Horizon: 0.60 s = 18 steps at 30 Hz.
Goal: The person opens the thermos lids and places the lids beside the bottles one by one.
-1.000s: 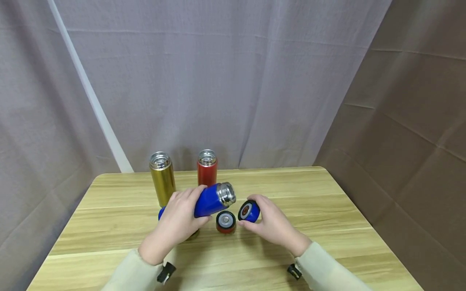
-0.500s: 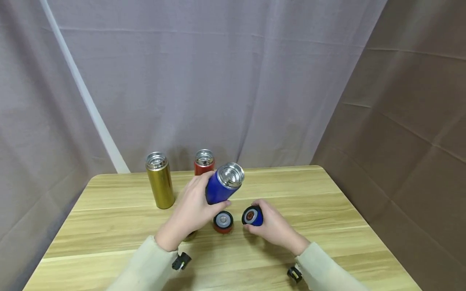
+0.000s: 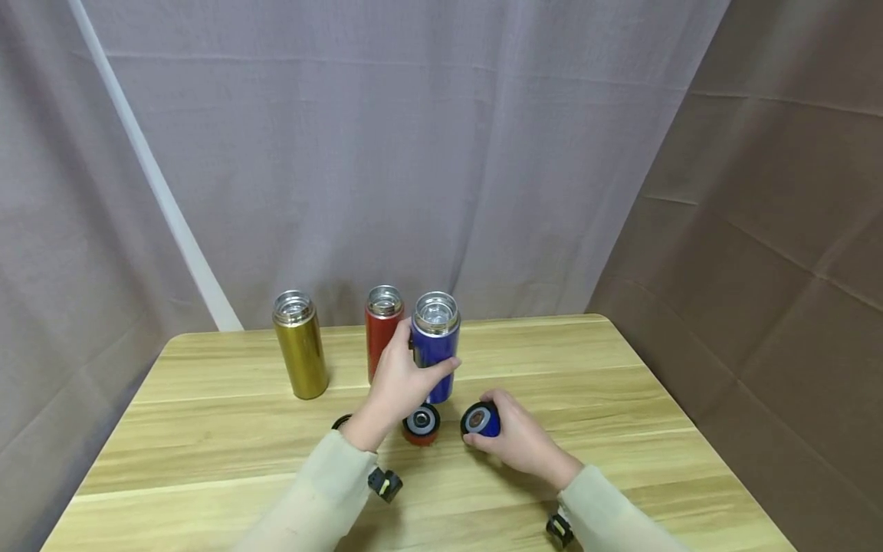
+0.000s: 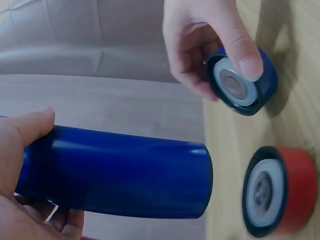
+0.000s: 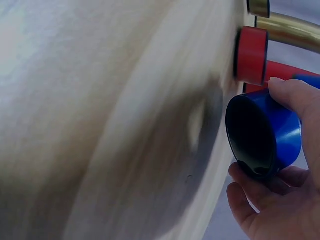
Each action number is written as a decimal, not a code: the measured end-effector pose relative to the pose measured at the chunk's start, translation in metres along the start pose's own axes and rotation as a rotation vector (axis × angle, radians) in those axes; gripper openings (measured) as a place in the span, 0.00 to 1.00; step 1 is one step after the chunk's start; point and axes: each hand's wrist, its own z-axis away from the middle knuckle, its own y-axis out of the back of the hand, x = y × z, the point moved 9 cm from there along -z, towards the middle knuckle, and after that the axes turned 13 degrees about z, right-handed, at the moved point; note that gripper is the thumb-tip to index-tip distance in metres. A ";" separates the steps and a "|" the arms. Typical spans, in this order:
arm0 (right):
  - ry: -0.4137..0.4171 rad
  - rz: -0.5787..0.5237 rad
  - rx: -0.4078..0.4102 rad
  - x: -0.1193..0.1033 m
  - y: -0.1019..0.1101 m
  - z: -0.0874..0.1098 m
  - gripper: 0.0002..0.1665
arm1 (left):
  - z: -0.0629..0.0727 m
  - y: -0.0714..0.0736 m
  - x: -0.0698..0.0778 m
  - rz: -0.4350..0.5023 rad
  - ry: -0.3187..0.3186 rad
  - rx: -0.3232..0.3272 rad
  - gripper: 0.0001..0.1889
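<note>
My left hand (image 3: 402, 373) grips a blue thermos bottle (image 3: 436, 349) around its upper body. The bottle is upright and lidless, its steel mouth facing up. In the left wrist view the base of the blue bottle (image 4: 130, 170) shows close over the table. My right hand (image 3: 523, 438) pinches the blue lid (image 3: 480, 420) between thumb and fingers, tilted so its grey inner seal faces left. The right wrist view shows the dark hollow end of the blue lid (image 5: 252, 135). Between the hands, a red lid (image 3: 421, 423) rests on the table, seal side up.
A lidless red bottle (image 3: 381, 337) stands just behind the left hand. Farther left stands a lidless gold bottle (image 3: 301, 356). A gold lid (image 5: 258, 7) lies left of the red one, mostly hidden by the left wrist in the head view. Grey curtains (image 3: 386, 153) hang behind the wooden table (image 3: 207, 429).
My left hand has moved right and turned the blue bottle from tilted sideways to upright, lowering it beside the red bottle. My right hand has moved slightly, still holding the blue lid.
</note>
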 end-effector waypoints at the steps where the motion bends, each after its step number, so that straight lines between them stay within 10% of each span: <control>1: -0.002 -0.003 -0.003 0.001 -0.001 0.000 0.39 | -0.001 -0.003 -0.004 0.008 0.011 -0.001 0.40; 18: 0.000 -0.010 0.015 0.006 -0.009 0.004 0.41 | -0.008 -0.028 -0.054 -0.030 0.070 -0.016 0.40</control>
